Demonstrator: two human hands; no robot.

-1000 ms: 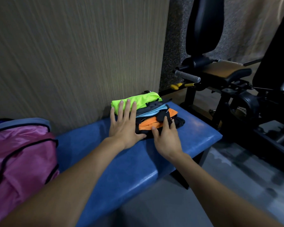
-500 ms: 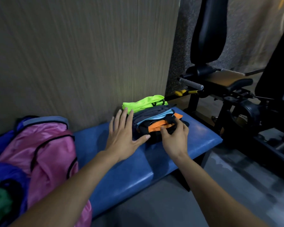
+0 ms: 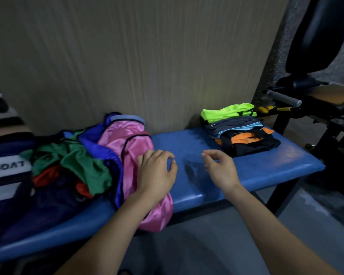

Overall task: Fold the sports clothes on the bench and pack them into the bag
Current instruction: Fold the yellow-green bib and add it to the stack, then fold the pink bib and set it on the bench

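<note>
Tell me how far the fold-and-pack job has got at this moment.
Done: a folded stack sits at the bench's right end. In hand: nothing; the left hand hovers by the pink bag, the right hand is empty. Left: the loose green and red clothes need folding, and everything needs packing.

The single camera sits on my head, looking forward and down, close over the blue bench [image 3: 256, 169] along the wall [image 3: 127, 56], my forearms reaching in from the bottom edge.
</note>
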